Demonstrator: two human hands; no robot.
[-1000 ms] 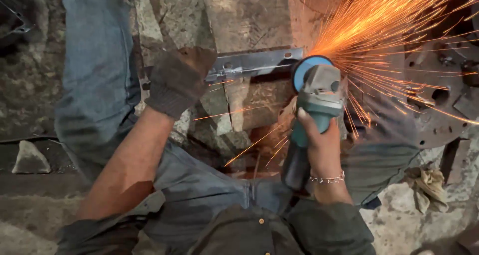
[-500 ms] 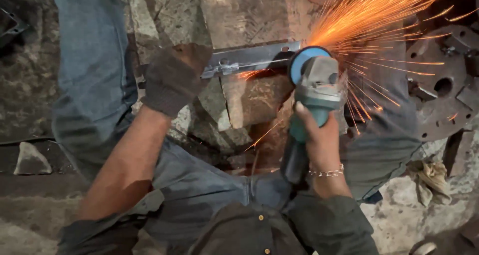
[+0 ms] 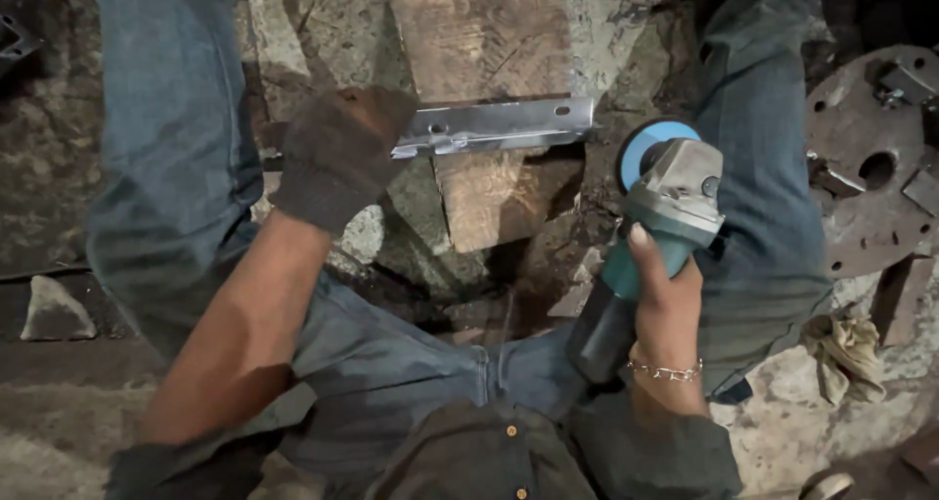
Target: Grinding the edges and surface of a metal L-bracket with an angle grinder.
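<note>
My left hand (image 3: 337, 153), in a dark work glove, grips the left end of a flat shiny metal bracket (image 3: 499, 125) with small holes. The bracket lies across a wooden block (image 3: 494, 60) between my knees. My right hand (image 3: 665, 290), bare with a chain bracelet, holds a teal angle grinder (image 3: 660, 211) by its body. The grinder's blue disc (image 3: 648, 140) sits just right of the bracket's free end, apart from it. No sparks show.
My legs in blue jeans frame the block on both sides. A rusty round steel plate (image 3: 871, 167) with holes lies at the right, a crumpled rag (image 3: 846, 353) below it. A loose stone (image 3: 54, 309) rests at the left on rough concrete ground.
The grinder was throwing sparks off the bracket's right end; now the disc has pulled away to the right and down, and the sparks have stopped. My left hand keeps its grip.
</note>
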